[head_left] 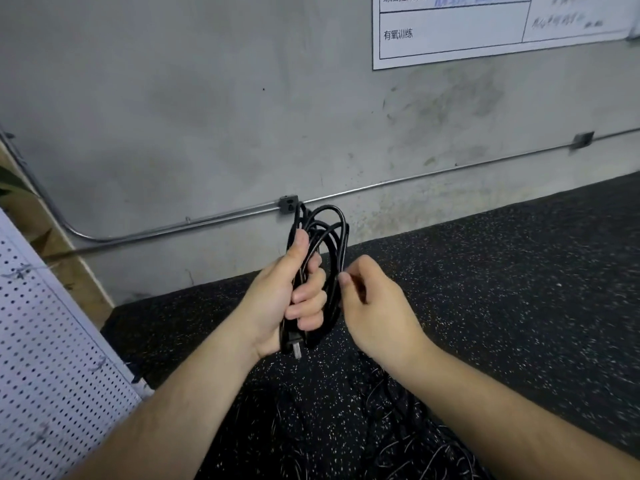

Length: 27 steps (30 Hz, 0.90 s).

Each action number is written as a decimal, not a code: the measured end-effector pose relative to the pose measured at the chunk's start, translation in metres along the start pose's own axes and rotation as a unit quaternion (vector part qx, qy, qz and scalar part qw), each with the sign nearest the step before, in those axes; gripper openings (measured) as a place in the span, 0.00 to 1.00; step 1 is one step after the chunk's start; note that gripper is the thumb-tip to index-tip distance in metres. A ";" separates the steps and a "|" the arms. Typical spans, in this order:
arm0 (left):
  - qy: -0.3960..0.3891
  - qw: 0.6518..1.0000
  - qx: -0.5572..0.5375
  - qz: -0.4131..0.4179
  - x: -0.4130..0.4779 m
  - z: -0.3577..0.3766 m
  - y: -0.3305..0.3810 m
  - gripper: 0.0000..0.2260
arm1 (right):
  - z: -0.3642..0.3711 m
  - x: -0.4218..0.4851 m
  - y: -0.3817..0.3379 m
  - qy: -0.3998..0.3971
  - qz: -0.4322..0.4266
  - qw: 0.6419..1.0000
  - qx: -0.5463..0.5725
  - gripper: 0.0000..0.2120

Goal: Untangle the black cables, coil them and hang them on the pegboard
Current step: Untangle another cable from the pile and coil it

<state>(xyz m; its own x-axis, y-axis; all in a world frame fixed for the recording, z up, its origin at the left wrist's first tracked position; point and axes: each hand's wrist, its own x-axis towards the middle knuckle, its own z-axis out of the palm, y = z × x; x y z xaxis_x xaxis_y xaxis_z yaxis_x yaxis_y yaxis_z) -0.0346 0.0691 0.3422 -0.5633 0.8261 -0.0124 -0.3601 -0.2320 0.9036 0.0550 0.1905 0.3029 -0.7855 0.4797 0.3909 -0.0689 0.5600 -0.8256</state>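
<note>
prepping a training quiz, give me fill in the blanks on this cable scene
The left hand grips a coiled ____ cable.
Its plug sticks out ____ the left hand.
The right hand pinches a loop on the coil's ____ side.
The white pegboard stands at the view's ____ edge.
Missing: black; below; right; left

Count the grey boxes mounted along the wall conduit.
2. One grey box sits just behind the top of the coiled cable; the second box is far right on the conduit. Others may lie outside the view.
</note>
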 end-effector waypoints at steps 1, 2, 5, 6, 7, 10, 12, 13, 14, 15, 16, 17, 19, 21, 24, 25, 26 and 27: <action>-0.007 1.000 -0.016 -0.002 0.000 0.000 0.002 0.19 | -0.001 0.000 -0.001 0.010 0.007 1.000 -0.002 0.07; -0.016 0.999 -0.035 -0.002 0.000 -0.002 0.004 0.19 | -0.002 0.001 -0.002 0.019 0.018 1.000 0.006 0.07; -0.042 0.995 -0.084 0.016 0.001 -0.007 0.009 0.17 | -0.006 0.003 -0.002 0.020 0.048 0.998 0.026 0.06; -0.038 0.996 -0.080 0.028 0.001 -0.006 0.009 0.17 | -0.007 0.002 0.000 0.003 0.053 0.998 0.032 0.04; -0.024 0.997 -0.058 0.042 0.000 -0.004 0.009 0.16 | -0.008 0.000 0.000 -0.018 0.056 0.997 0.041 0.01; 0.027 0.994 0.059 0.093 -0.002 0.000 0.007 0.13 | -0.011 -0.005 -0.002 -0.059 0.035 0.996 0.052 0.08; 0.047 0.985 0.127 0.111 -0.002 -0.001 0.006 0.13 | -0.014 -0.005 -0.003 -0.061 0.022 0.996 0.059 0.12; 0.057 0.979 0.159 0.112 -0.001 -0.003 0.006 0.13 | -0.014 -0.005 -0.003 -0.056 0.021 0.996 0.065 0.14; 0.066 0.974 0.188 0.108 -0.001 -0.005 0.006 0.13 | -0.015 -0.004 -0.001 -0.052 0.024 0.996 0.073 0.16; 0.074 0.970 0.208 0.100 -0.001 -0.005 0.006 0.13 | -0.015 -0.003 -0.001 -0.048 0.032 0.995 0.085 0.17; 0.077 0.968 0.222 0.092 -0.001 -0.006 0.005 0.14 | -0.014 -0.003 -0.001 -0.046 0.040 0.994 0.095 0.18; 0.083 0.966 0.230 0.088 -0.002 -0.005 0.004 0.16 | -0.014 -0.002 0.000 -0.041 0.044 0.993 0.098 0.19; 0.105 0.967 0.218 0.086 -0.001 -0.002 0.002 0.18 | -0.013 -0.003 0.000 -0.024 0.038 0.995 0.089 0.20; 0.120 0.967 0.205 0.091 0.001 0.000 -0.001 0.16 | -0.011 -0.004 -0.001 -0.011 0.031 0.996 0.086 0.20; 0.131 0.968 0.198 0.082 0.001 0.002 -0.003 0.12 | -0.007 -0.005 -0.003 -0.017 0.016 0.995 0.098 0.21; 0.132 0.969 0.195 0.076 0.001 0.002 -0.004 0.11 | -0.006 -0.004 -0.003 -0.017 0.007 0.995 0.100 0.20; 0.129 0.971 0.188 0.075 0.001 0.003 -0.005 0.10 | -0.006 -0.003 -0.003 -0.016 -0.001 0.995 0.101 0.19; 0.127 0.972 0.180 0.080 0.001 0.004 -0.006 0.09 | -0.006 -0.001 -0.002 -0.015 -0.005 0.994 0.107 0.18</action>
<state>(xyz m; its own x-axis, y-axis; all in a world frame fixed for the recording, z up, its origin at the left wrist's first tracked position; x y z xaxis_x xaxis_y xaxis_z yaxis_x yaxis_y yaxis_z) -0.0306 0.0734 0.3382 -0.7722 0.6306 0.0774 0.0049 -0.1158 0.9933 0.0598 0.1925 0.3064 -0.8019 0.4530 0.3895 -0.2036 0.4057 -0.8910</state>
